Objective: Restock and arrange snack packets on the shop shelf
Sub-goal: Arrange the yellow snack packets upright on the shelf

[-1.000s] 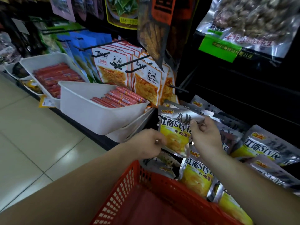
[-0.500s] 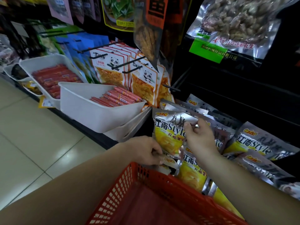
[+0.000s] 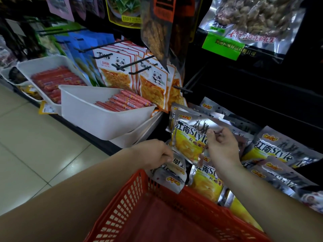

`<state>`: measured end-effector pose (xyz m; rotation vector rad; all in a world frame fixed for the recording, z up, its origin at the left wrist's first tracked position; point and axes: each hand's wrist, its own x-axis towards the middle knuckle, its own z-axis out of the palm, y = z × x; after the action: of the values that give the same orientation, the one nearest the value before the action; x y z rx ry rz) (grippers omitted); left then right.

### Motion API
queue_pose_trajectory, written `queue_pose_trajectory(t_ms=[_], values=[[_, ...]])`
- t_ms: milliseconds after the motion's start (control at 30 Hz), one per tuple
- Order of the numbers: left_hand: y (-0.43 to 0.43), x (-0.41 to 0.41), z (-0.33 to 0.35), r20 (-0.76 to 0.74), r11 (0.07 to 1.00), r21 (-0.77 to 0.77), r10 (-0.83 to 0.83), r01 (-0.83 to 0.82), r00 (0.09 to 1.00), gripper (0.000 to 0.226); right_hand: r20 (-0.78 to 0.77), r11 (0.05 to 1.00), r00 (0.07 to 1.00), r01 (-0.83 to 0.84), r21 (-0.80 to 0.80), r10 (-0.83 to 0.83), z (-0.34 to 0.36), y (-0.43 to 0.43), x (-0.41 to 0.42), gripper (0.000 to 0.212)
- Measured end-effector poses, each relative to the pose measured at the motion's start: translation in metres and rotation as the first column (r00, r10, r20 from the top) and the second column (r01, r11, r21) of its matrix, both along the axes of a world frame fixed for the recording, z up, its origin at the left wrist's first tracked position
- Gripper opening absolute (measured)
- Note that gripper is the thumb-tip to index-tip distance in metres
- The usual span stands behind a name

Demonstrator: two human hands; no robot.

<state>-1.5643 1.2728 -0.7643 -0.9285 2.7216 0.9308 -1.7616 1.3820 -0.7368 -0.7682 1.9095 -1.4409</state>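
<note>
Head view — left hand (image 3: pixel 153 152), right hand (image 3: pixel 221 147) grip packets (image 3: pixel 188 137).

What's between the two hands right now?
In the head view, a silver-and-yellow snack packet spans the gap: the right hand pinches its right side, the left hand grips at its lower left corner.

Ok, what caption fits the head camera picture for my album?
Right hand pinches a yellow packet, left hand grips an upside-down packet, above a red basket.

Shop aisle, snack packets (image 3: pixel 115 70) hung on pegs (image 3: pixel 103 47), orange basket (image 3: pixel 148 206)
</note>
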Motion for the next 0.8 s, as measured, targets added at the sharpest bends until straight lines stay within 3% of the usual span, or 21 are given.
queue_pose_trajectory(t_ms=[133, 233, 300, 433, 800], values=[[-0.001, -0.013, 0.01, 0.047, 1.0, 0.003, 0.01, -0.01, 0.999, 0.02, -0.074, 1.0, 0.997, -0.024, 0.002, 0.024, 0.003, 0.001, 0.0, 0.012], [0.004, -0.016, 0.01, 0.166, 0.996, 0.083, -0.046, 0.033, 0.985, 0.042, -0.108, 1.0, 0.994, -0.013, 0.012, 0.015, -0.001, 0.0, -0.001, 0.013], [0.008, -0.018, 0.004, 0.191, 0.996, 0.011, -0.091, 0.091, 0.977, 0.032, -0.07, 1.0, 0.997, -0.011, 0.01, 0.012, -0.002, -0.002, 0.001, 0.009], [0.005, -0.018, 0.002, 0.171, 0.993, -0.106, -0.04, 0.059, 0.984, 0.031, -0.023, 0.999, 1.0, 0.003, 0.038, -0.002, -0.002, -0.004, 0.001, 0.021], [0.01, -0.016, 0.023, 0.219, 0.997, -0.034, -0.063, 0.072, 0.974, 0.031, -0.033, 0.999, 0.999, -0.027, 0.046, 0.029, -0.004, -0.001, 0.005, 0.012]])
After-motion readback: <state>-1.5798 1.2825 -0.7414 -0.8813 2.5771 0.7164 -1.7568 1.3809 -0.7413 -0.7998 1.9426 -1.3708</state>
